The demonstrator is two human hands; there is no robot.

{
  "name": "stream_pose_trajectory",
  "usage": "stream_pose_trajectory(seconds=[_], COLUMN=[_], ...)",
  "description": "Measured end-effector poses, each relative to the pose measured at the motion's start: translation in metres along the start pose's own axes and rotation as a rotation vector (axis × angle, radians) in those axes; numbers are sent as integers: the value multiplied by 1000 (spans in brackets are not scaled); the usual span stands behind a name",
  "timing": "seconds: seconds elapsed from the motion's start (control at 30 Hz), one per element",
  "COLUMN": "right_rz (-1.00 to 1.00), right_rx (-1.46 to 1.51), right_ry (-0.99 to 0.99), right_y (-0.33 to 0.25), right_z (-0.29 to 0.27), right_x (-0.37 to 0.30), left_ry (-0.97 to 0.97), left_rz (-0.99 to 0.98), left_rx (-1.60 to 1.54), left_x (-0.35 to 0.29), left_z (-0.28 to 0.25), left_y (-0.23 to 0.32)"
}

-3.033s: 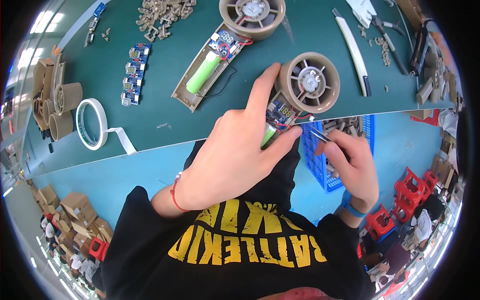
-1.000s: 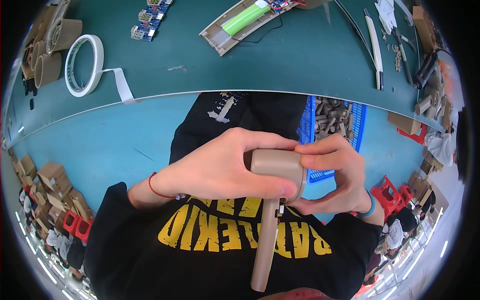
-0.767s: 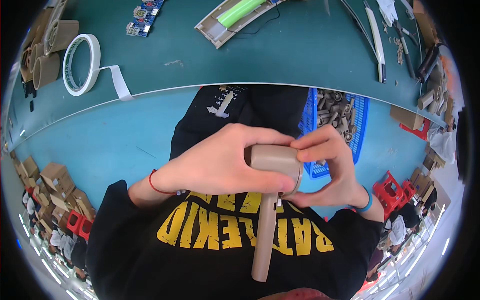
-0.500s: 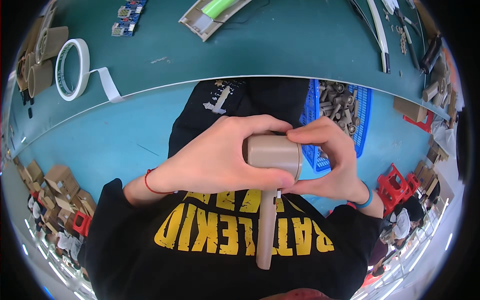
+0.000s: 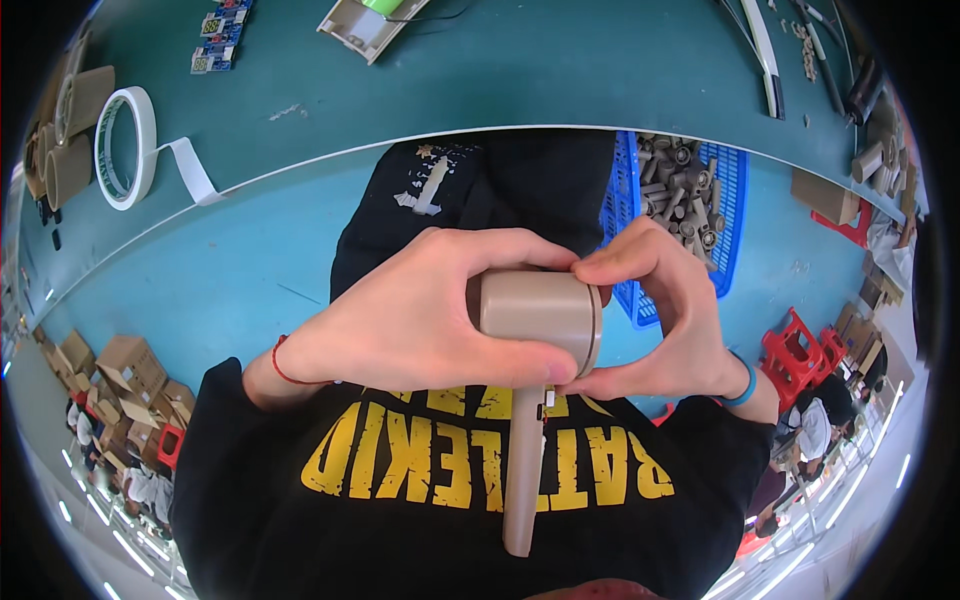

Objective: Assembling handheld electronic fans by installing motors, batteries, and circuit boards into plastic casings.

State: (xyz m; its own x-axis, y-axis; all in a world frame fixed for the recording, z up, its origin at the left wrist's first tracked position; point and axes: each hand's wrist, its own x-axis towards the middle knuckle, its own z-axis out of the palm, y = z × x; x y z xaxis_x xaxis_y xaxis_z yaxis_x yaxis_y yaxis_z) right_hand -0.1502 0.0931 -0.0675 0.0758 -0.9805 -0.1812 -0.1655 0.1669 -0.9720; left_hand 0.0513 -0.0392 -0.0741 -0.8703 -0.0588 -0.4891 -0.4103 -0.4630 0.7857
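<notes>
Before my chest I hold a beige hand-held appliance housing (image 5: pixel 538 312), shaped like a small fan or hair dryer. Its barrel lies sideways, and a straight handle (image 5: pixel 522 485) points down toward my shirt. My left hand (image 5: pixel 410 310) wraps the barrel's left side, thumb along the lower front and fingers over the top. With thumb and fingertips, my right hand (image 5: pixel 690 320) pinches the rim at the right end, where a thin ring edge shows. Small white and metal parts show at the top of the handle. The barrel's open end faces away, so its inside is hidden.
On the green table (image 5: pixel 420 95) are a white tape roll (image 5: pixel 145 150), small circuit boards (image 5: pixel 218 35), a beige shell with a green cell (image 5: pixel 365 30), and tools at right. A blue basket (image 5: pixel 732 215) of beige parts stands below the edge. Red stools (image 5: pixel 793 355) stand right, cartons (image 5: pixel 130 365) left.
The table and its things sit slightly higher and further left in view. The housing's handle has swung a little left, and the ring edge at the barrel's right end shows more. Both hands keep their grip.
</notes>
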Motion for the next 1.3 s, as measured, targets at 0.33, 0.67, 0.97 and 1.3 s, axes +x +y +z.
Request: stream_pose_trajectory(seconds=[0.33,0.67,0.97,1.3], right_rz=[40,95,-180,-434], right_rx=[64,447,220,-41], right_ry=[-57,544,806,667], right_y=[3,-7,-7,1], right_z=[1,-23,-36,-25], right_x=[-4,-32,-36,0], left_ry=[-32,291,615,913], left_rz=[-102,659,1142,1209], left_rx=[-78,-272,513,952], left_x=[-3,1,61,63], left_z=[-2,-21,-28,-8], left_y=[6,15,31,41])
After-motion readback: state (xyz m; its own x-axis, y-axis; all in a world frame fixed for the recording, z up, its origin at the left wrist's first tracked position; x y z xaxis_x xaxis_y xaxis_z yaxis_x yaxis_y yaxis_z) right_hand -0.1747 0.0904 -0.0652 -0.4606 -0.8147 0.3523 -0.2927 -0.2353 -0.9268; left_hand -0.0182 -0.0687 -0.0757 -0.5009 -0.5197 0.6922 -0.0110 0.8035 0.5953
